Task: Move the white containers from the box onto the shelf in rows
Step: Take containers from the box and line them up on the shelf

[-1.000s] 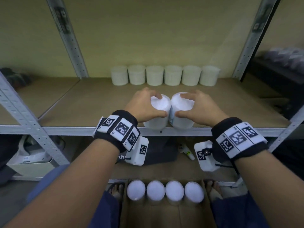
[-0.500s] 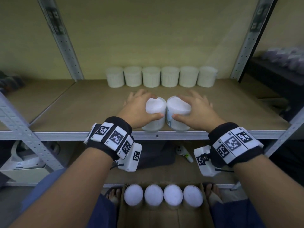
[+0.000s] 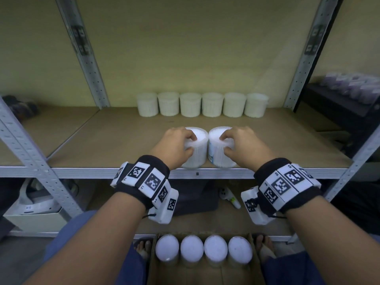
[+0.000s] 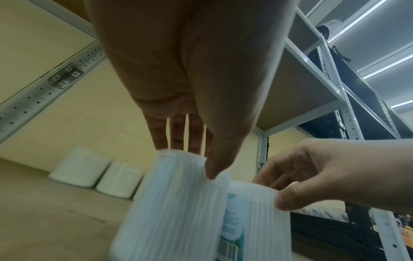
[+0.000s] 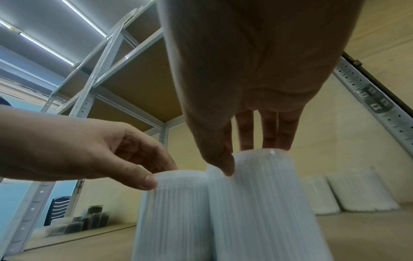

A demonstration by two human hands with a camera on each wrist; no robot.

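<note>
White ribbed plastic containers stood touching, side by side, near the front edge of the brown board shelf. The left hand pinched the left container at its rim; the right hand pinched the right container likewise. Six matching containers lined the back edge.

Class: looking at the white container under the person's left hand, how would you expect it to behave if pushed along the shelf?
The white container is upright, taller than wide, so a high push might tip it. Its smooth plastic wall would probably slide on the shelf. The left hand holds it by fingertips, suggesting it is light.
</note>
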